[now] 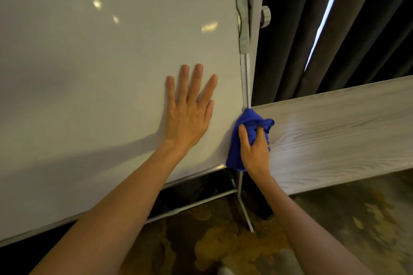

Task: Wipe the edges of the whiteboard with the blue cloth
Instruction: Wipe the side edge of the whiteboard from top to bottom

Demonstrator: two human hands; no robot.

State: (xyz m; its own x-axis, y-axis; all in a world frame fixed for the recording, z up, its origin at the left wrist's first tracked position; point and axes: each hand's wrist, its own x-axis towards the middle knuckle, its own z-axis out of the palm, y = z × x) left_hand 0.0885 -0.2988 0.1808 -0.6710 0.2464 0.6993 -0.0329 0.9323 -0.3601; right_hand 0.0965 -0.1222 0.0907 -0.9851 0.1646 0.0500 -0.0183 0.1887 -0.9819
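Observation:
The whiteboard (pixel 100 62) fills the left and middle of the view, its grey right edge running down the centre. My left hand (pixel 190 111) lies flat on the white surface, fingers spread, holding nothing. My right hand (pixel 254 149) grips a bunched blue cloth (pixel 240 138) and presses it against the lower part of the board's right edge, just above the bottom right corner. The cloth wraps around the edge and hides that stretch of frame.
A grey stand post with a knob (pixel 264 17) rises beside the right edge. A pale wood-grain table (pixel 346 131) stands to the right, touching the cloth. Dark curtains (pixel 290 40) hang behind. Stand legs (pixel 244 210) and patterned carpet lie below.

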